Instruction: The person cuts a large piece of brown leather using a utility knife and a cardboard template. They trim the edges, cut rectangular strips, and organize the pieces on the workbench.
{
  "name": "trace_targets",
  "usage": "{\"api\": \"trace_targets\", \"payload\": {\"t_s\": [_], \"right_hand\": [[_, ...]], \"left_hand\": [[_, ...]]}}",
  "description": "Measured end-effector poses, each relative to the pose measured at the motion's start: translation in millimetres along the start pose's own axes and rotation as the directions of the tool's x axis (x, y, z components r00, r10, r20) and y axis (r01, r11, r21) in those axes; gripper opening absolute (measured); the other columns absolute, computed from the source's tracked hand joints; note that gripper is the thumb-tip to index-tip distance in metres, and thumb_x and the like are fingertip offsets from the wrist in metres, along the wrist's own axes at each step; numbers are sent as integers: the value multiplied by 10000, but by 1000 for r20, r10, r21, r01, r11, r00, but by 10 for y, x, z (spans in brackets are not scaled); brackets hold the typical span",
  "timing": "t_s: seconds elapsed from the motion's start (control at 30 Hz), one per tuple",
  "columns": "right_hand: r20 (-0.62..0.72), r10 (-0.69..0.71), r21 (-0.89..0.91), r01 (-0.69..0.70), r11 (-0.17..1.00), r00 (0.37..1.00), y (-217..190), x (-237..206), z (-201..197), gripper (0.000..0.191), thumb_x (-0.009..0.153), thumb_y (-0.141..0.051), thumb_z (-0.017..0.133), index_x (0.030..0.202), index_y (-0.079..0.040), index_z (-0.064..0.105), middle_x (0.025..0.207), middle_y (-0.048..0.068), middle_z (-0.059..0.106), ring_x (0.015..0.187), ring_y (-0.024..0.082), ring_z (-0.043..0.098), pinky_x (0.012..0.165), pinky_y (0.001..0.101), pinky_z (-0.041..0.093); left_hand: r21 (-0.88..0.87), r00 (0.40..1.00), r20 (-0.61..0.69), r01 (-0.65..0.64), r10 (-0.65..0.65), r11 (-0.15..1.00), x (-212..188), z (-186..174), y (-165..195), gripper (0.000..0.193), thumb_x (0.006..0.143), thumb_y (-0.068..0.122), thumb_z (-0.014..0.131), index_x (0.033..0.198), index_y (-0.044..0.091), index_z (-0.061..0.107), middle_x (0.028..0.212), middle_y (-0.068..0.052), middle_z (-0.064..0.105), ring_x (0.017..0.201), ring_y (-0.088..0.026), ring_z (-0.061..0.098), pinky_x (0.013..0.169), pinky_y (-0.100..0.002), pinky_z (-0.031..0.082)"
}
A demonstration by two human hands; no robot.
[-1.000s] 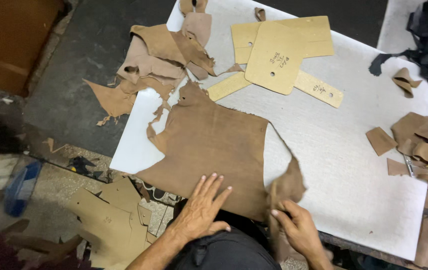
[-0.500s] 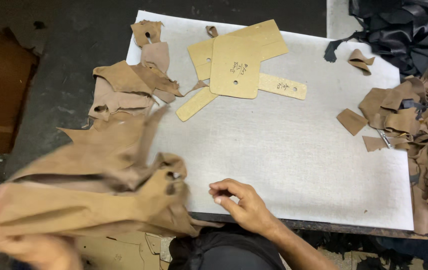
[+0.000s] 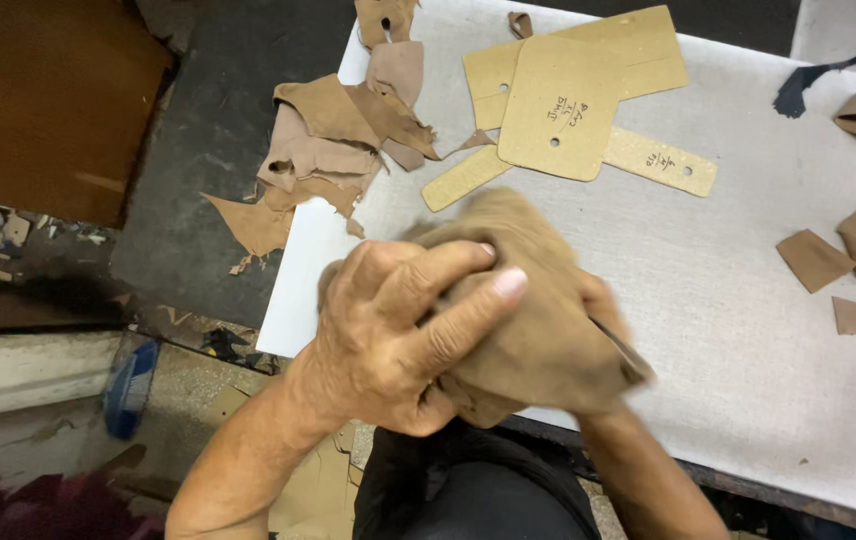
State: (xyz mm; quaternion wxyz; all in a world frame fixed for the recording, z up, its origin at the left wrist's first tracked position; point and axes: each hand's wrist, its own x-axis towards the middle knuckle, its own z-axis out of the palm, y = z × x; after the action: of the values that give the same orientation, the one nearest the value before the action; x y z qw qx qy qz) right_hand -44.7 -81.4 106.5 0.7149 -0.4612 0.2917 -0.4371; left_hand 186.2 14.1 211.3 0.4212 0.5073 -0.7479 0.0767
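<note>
- My left hand [image 3: 398, 340] is clamped over the bunched tan leather [image 3: 538, 320], thumb and fingers wrapped across its top.
- My right hand is buried under the bundle; only the forearm shows, so I can't tell its grip.
- The wad sits right at my chest, over the table's [image 3: 748, 330] near edge, its length running left to right.
- Cardboard templates [image 3: 563, 110] lie beyond my hands, scraps [image 3: 328, 150] beyond-left.
</note>
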Motion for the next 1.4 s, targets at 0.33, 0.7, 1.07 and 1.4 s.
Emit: {"api": "trace_targets", "payload": {"t_s": [0.33, 0.7, 1.07, 1.4], "right_hand": [[-191, -487, -974, -225, -12, 852, -1441, -1189, -1928, 303, 962, -179, 635, 1231, -58, 708, 1191, 215, 709, 1074, 363, 695, 949, 439, 589], [-423, -330, -859, -489, -149, 844, -347, -2324, -2632, 178, 937, -57, 592, 1056, -29, 721, 1272, 207, 719, 1168, 386, 660, 1024, 465, 510], [-430, 783, -829, -541, -144, 450, -1286, -2408, -2774, 297, 851, -210, 671, 1109, -158, 809, 848, 48, 834, 786, 187, 787, 808, 319, 668], [-98, 389, -971, -174, 165, 916, -663, -513, -2308, 419, 930, -325, 692, 1235, -38, 706, 1137, 167, 747, 986, 289, 717, 871, 424, 564]], "left_hand": [[-256, 822, 570, 188, -9, 948, -755, 1189, 80, 767, 732, 357, 776, 1405, 61, 554, 1336, -179, 590, 1215, -413, 531, 1017, -553, 449], [125, 911, 245, 311, -333, 942, -871, 1414, -338, 585, 746, 244, 766, 1218, -86, 663, 1006, -192, 683, 889, -320, 631, 776, -432, 485], [-564, 654, 523, 747, -547, 352, -1782, 24, 496, 268, 783, 287, 641, 840, 28, 680, 786, -78, 599, 692, -180, 479, 668, -373, 359], [222, -188, 269, 967, -945, -129, -2377, 973, 993, 632, 902, 511, 625, 1318, 36, 598, 1179, -209, 716, 1082, -310, 690, 942, -448, 550]]}}
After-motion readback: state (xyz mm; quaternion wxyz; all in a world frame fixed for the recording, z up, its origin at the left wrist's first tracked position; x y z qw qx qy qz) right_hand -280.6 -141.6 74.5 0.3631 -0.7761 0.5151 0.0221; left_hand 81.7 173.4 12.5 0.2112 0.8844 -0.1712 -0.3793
